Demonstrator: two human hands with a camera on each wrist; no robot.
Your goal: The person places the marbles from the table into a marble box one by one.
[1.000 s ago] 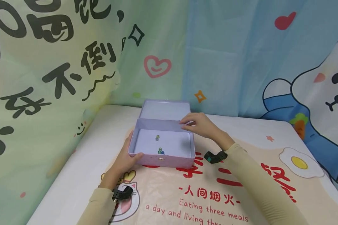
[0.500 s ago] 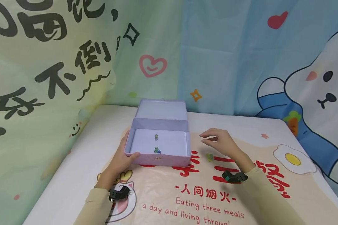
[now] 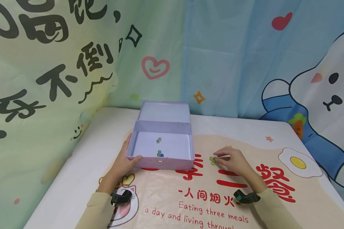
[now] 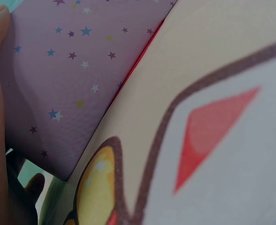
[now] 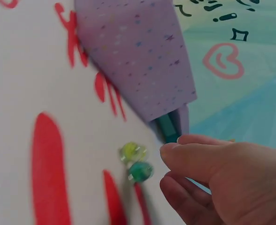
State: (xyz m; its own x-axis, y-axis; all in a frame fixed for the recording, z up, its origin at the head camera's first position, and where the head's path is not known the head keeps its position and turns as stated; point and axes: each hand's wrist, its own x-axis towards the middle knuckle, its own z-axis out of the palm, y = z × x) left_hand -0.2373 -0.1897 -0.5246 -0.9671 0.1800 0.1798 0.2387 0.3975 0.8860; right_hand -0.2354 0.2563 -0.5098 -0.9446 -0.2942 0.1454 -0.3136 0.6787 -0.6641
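Note:
A lilac hinged tin box (image 3: 175, 164) stands with its lid (image 3: 164, 111) raised at the back. Several small glass marbles (image 3: 160, 154) lie inside near the front wall, and a pair of marbles (image 3: 159, 140) sits farther back. My left hand (image 3: 121, 163) grips the box's front left corner, thumb on the front. In the left wrist view, the star-printed wall (image 4: 72, 70) fills the upper left. My right hand (image 3: 232, 161) is low over the tabletop, thumb and fingers apart, beside a few green and yellow marbles (image 3: 212, 161). The right wrist view shows a green marble (image 5: 140, 172) just off the fingertips.
The white table (image 3: 114, 121) carries a beige printed mat (image 3: 166, 190) with red lettering, a cat and an egg. Printed cloth (image 3: 223, 57) hangs behind and along the left side. Each wrist wears a black strap device (image 3: 121, 197).
My right hand has moved from above the box's right rim, right and down to the marbles on the mat. My left hand keeps its grip. The pair of marbles has shifted slightly.

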